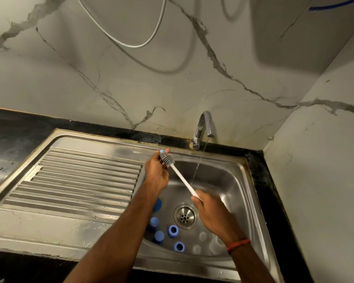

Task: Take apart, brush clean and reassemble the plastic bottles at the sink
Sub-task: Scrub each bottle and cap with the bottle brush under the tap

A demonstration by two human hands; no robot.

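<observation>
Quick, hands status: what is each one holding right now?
Left hand: grips a small blue part, mostly hidden, against the head of the brush.
Right hand: grips the brush by its white handle.

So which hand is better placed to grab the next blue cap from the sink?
Probably the left hand: it holds only the small blue piece at the brush head, and the blue caps lie in the basin right below its forearm. The right hand is busy gripping the brush handle.
</observation>
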